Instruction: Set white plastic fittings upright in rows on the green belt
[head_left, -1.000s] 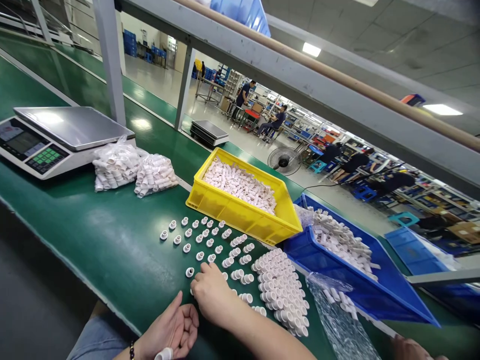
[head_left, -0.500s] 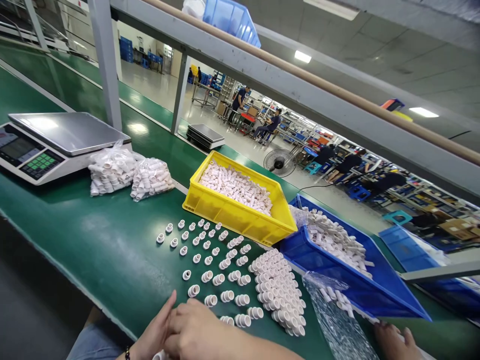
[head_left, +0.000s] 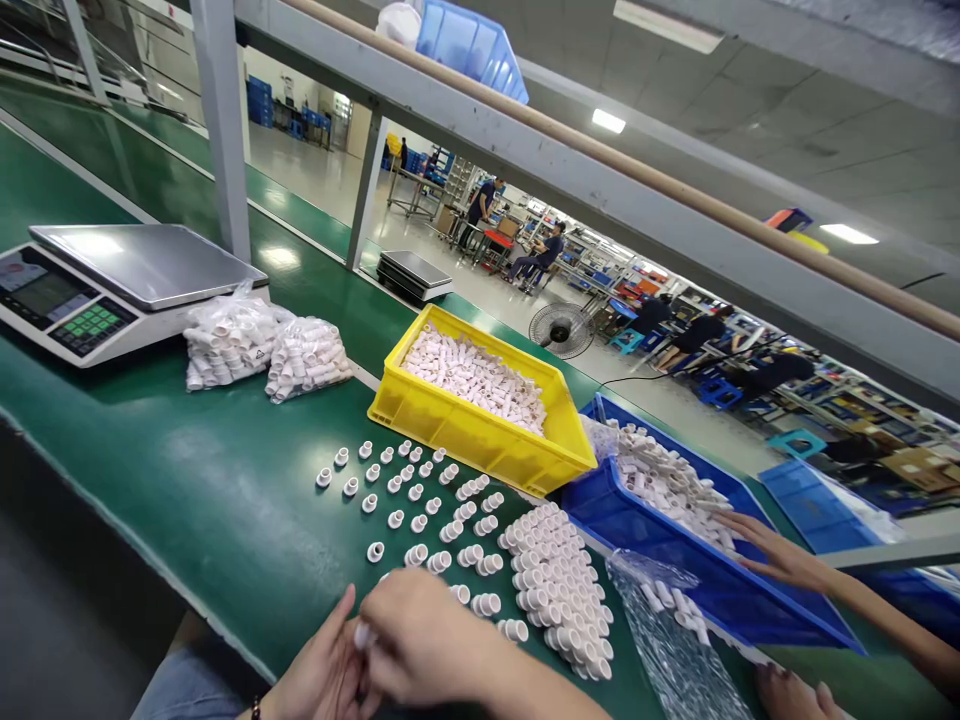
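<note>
My left hand (head_left: 322, 660) is cupped at the bottom of the view, thumb raised and fingers curled; what lies in it is hidden. Right against it, my right hand (head_left: 420, 635) is closed, slightly blurred. A bit of a white plastic pipe fitting (head_left: 363, 635) shows between the two hands, at the right fingertips. Just beyond them, loose white fittings (head_left: 416, 555) stand in spread rows on the green table (head_left: 225, 500), some singly and some stacked. To the right lies a dense stacked block of white fittings (head_left: 559, 590).
A yellow bin (head_left: 480, 455) and a blue bin (head_left: 697, 570) hold many white pieces. Another person's hand (head_left: 776, 550) reaches into the blue bin; their other hand (head_left: 795, 692) is below. A clear plastic bag (head_left: 667, 640), two filled bags (head_left: 307, 355) and a scale (head_left: 135, 290) are around.
My right hand has lifted slightly and moved right, and a white fitting now shows between my hands. Another person's hand has come into the blue bin from the right.
</note>
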